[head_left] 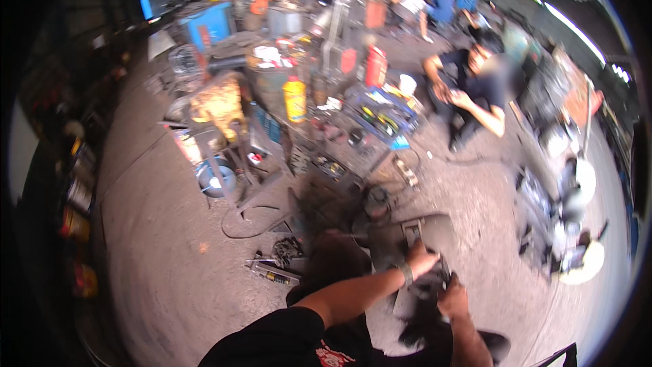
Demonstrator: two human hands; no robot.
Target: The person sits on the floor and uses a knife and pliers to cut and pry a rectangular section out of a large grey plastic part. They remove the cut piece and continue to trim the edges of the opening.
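Observation:
Low in front of me, my left hand [422, 260], with a band on its wrist, presses its closed fingers at the lower end of a small grey rectangular metal piece [411, 228]. That piece lies on a dark, rounded block-like thing [438, 230] whose kind I cannot make out. Nearer to me and to the right, my right hand [454, 298] is closed beside a thin dark upright part [445, 268]. What it grips is hidden by the fingers and blur. A dark round can-like thing [377, 202] stands just beyond the block.
A metal stand [248, 194] and loose tools [275, 272] are on the left. Ahead are a yellow bottle [294, 99], a blue tool tray [384, 112] and a red cylinder [375, 66]. A person [475, 81] crouches at the right; bagged clutter [550, 88] lines the right side.

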